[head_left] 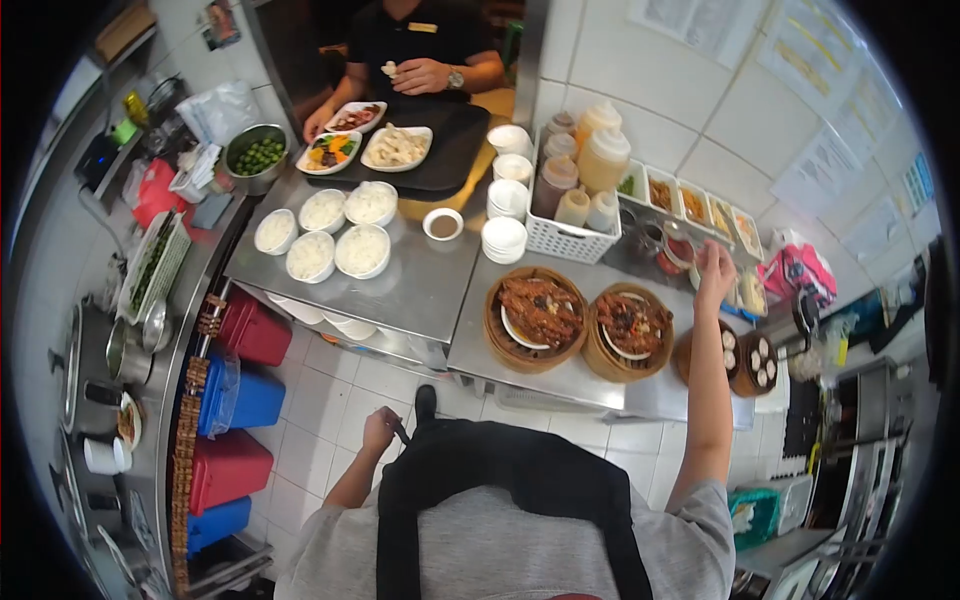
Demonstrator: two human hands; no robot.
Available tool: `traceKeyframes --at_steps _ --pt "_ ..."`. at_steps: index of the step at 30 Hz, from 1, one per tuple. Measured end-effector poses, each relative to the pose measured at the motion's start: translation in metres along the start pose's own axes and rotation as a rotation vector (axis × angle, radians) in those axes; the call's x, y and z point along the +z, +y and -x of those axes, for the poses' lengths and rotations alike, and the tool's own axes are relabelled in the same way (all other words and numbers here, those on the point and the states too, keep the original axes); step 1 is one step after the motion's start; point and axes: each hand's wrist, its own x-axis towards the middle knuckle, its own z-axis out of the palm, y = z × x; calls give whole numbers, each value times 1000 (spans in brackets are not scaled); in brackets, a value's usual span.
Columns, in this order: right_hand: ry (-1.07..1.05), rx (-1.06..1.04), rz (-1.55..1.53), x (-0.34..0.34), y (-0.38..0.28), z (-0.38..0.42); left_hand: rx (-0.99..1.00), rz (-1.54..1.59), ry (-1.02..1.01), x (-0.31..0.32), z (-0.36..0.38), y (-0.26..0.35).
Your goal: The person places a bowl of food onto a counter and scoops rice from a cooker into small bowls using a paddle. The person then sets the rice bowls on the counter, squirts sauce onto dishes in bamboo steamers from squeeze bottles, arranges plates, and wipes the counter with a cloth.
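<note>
My left hand is low beside my black apron, its fingers curled closed beside a dark strip I cannot identify. My right hand reaches over the back of the right counter, fingers bent together; whatever they may pinch is too small to tell. Just left of it is a jar with red contents. Below my right forearm, two bamboo steamers hold plates of dark red-brown braised food, one steamer left of the other. Smaller steamers of white round pieces are partly behind the forearm.
Several bowls of rice and a sauce dish stand on the left counter. Across the pass, a person in black holds a white piece above a black tray of dishes. A white basket of squeeze bottles sits behind the steamers.
</note>
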Motion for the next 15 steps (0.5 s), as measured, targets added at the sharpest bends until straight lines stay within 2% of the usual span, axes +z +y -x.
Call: traceKeyframes --at_steps 2,4,6,9,14,15 --pt "-51 61 45 5 19 -9 97 -92 25 1 2 12" --pt "-55 54 62 11 23 -12 16 -24 36 14 -4 4" --pt "-93 63 275 17 22 -12 -18 63 45 21 -15 -4" --pt "-172 19 337 17 36 -14 93 187 99 4 -17 39" --pt "-303 8 538 21 39 -19 491 390 126 -60 -17 187" --pt "-395 9 586 17 44 -24 548 493 137 -86 -1 233"
